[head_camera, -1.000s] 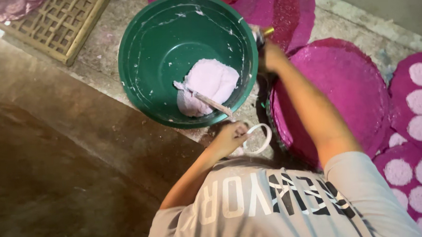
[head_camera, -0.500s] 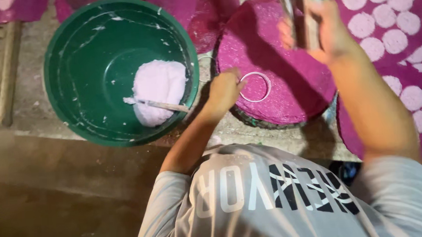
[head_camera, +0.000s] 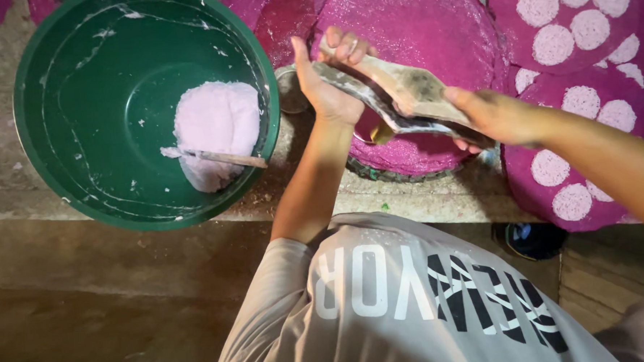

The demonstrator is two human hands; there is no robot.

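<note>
Left hand (head_camera: 330, 79) grips one end of a flat, paste-smeared scraper (head_camera: 398, 98), fingers curled over its upper edge. Right hand (head_camera: 494, 115) clasps the opposite end. The scraper is held tilted above a round magenta mat (head_camera: 431, 24), clear of its surface. To the left, on the stone ledge (head_camera: 424, 198), stands a green basin (head_camera: 57, 77) holding a lump of pale pink dough (head_camera: 214, 124) with a stick (head_camera: 227, 158) lying across it. To the right lie magenta mats bearing pale discs (head_camera: 587, 32).
</note>
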